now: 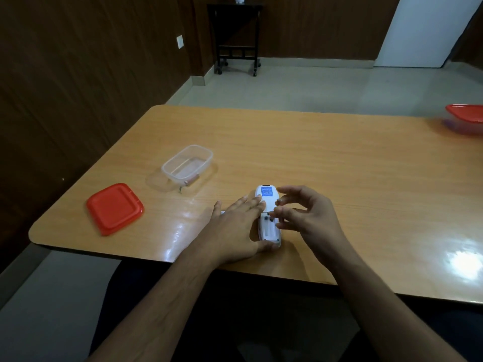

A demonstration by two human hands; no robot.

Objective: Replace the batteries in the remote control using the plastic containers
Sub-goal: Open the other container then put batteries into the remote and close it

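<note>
Remote control (268,218) lies face down near the table (339,165) edge, battery bay open; light, stiff, slippery plastic. Your left hand (235,226) presses it flat-fingered; right hand (300,212) hovers, fingers loosely curled, seemingly empty. Grip its sides.

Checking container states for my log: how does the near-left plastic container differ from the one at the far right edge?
The near-left container is open, its red lid lying beside it on the table; the far-right container wears its red lid. The near one is fully in view and holds a battery; the far one is cropped, its contents unclear. Both are plastic.
</note>
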